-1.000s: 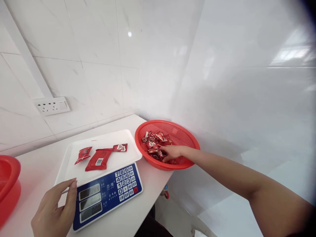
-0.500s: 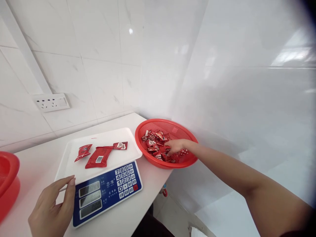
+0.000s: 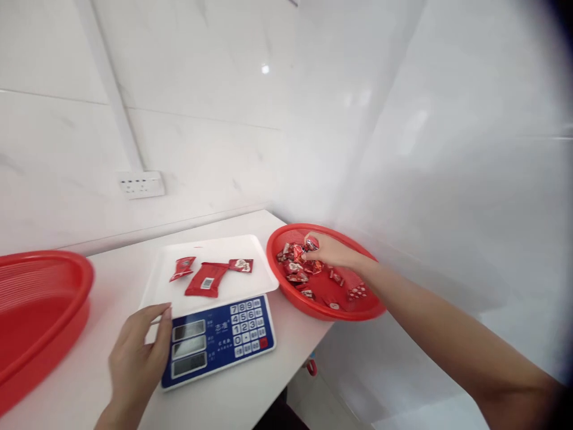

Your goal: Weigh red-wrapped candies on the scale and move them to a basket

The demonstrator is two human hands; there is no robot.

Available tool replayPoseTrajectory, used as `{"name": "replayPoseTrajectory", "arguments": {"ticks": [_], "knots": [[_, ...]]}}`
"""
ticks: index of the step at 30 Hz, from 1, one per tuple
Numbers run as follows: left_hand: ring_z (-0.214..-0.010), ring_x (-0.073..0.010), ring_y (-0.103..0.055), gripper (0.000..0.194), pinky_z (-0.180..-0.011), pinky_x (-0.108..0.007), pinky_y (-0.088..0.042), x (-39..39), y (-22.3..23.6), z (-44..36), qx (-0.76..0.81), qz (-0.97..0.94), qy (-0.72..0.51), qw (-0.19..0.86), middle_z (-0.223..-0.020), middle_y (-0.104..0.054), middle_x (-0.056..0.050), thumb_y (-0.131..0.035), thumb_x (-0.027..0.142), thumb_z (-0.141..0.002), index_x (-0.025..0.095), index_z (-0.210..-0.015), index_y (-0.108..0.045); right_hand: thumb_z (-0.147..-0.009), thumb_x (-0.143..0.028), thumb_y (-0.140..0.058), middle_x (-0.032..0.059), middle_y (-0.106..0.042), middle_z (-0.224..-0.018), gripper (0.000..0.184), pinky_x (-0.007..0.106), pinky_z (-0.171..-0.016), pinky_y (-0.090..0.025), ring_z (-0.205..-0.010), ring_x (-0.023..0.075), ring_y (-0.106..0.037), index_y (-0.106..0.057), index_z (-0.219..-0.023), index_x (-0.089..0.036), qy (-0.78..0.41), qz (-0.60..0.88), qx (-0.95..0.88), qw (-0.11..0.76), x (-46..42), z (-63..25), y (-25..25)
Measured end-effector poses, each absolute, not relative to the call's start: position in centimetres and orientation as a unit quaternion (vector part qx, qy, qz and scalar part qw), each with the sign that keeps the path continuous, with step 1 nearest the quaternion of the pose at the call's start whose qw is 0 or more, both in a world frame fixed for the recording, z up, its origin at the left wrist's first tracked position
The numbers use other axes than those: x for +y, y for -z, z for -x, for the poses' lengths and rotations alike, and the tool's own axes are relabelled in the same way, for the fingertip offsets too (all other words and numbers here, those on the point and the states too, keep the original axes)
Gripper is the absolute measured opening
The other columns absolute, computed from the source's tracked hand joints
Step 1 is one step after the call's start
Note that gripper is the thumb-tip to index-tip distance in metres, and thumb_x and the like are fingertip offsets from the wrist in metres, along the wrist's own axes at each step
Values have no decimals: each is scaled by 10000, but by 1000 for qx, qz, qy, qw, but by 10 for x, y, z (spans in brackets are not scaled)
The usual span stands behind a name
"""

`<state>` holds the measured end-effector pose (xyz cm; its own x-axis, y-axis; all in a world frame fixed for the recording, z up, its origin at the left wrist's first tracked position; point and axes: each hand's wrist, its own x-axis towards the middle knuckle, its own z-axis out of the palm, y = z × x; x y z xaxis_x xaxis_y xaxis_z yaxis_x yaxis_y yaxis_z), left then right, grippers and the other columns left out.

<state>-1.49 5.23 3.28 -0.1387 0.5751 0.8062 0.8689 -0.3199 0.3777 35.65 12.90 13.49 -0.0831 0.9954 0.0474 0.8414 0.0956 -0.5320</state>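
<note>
My right hand [image 3: 329, 249] reaches into a red plastic basket [image 3: 308, 307] at the right, its fingers closed on a small red wrapped packet [image 3: 312, 242]. Several more red wrapped packets [image 3: 296, 269] lie loose under and around it. My left hand [image 3: 139, 346] is at the left corner of a digital scale [image 3: 219, 337], thumb and index finger pinched at its edge. The scale has a blue keypad panel and a white tray [image 3: 244, 286]. Three red packets rest on that tray, the middle one [image 3: 208, 280] being the largest, with a barcode facing up.
A second red basket [image 3: 67, 310] stands on the white table [image 3: 107, 269] at the left. Behind are a tiled wall and a socket panel [image 3: 141, 185]; a smooth pale wall rises at the right. The right-hand basket sits by the table's right edge.
The view has swung left, showing more of the left basket. My right hand has shifted within its basket and lifted a packet; the packets there lie differently. My left hand stays at the scale.
</note>
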Motion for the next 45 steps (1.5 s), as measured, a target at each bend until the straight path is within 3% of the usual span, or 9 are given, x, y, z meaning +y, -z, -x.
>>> {"name": "replayPoseTrajectory", "arguments": {"ticks": [5,14,20,23,26,29,33,37,45], "knots": [[-758,-137,-612,115,-652,-237,-481,52,-33,16,-533,653,513,165,-822,-669,-30,-510,245,-834,191,-880,-601,-661,-384,-645,-24,-577,-748,267,244,-560,-354,-678,156,-532,-481,-786,-215,-208,566,-778,178,137,-285,-147],[-759,-137,-606,104,-638,-241,-479,51,-31,19,-531,649,522,156,-826,-666,-31,-511,217,-832,195,-885,-598,-634,-346,-645,-19,-572,-768,272,238,-552,-368,-703,157,-535,-441,-761,-218,-228,526,-796,191,171,-220,-138],[-782,-157,-616,138,-648,-253,-464,49,-35,19,-557,627,521,157,-830,-672,-40,-513,283,-830,193,-882,-606,-651,-298,-635,0,-615,-841,228,239,-633,-389,-775,170,-561,-483,-791,-201,-156,558,-797,170,169,-273,-155],[-785,-167,-616,183,-663,-264,-457,48,-38,15,-570,618,522,141,-818,-672,-40,-495,330,-832,197,-867,-615,-659,-266,-633,11,-624,-860,217,249,-653,-396,-793,185,-568,-515,-829,-202,-102,624,-767,108,161,-317,-162],[-793,-182,-615,218,-627,-272,-446,48,-41,11,-589,607,521,119,-811,-671,-38,-483,375,-827,207,-842,-621,-641,-249,-666,8,-600,-707,163,265,-612,-401,-706,194,-569,-530,-719,-202,-102,671,-734,22,154,-354,-160],[-832,-199,-614,239,-600,-283,-436,47,-41,10,-609,601,509,97,-848,-671,-40,-470,400,-825,218,-862,-620,-684,-312,-655,0,-552,-591,206,259,-553,-409,-609,171,-555,-513,-590,-196,-132,678,-723,-10,149,-373,-154],[-824,-193,-614,223,-639,-287,-457,49,-37,13,-590,615,513,104,-843,-669,-44,-480,381,-825,210,-868,-616,-811,-497,-486,-4,-591,-670,326,233,-525,-439,-621,142,-550,-592,-709,-206,-237,638,-726,99,151,-361,-150],[-789,-165,-615,146,-690,-273,-477,52,-33,16,-550,631,530,138,-824,-666,-37,-516,298,-823,197,-871,-609,-827,-500,-477,17,-648,-744,356,241,-577,-467,-657,146,-576,-631,-757,-187,-312,564,-731,226,164,-313,-146],[-776,-141,-612,99,-661,-252,-485,52,-30,19,-523,645,537,148,-828,-662,-31,-531,176,-817,191,-890,-595,-879,-387,-471,72,-658,-847,263,185,-493,-473,-567,88,-549,-618,-906,-170,-460,516,-676,255,201,-211,-129]]}}
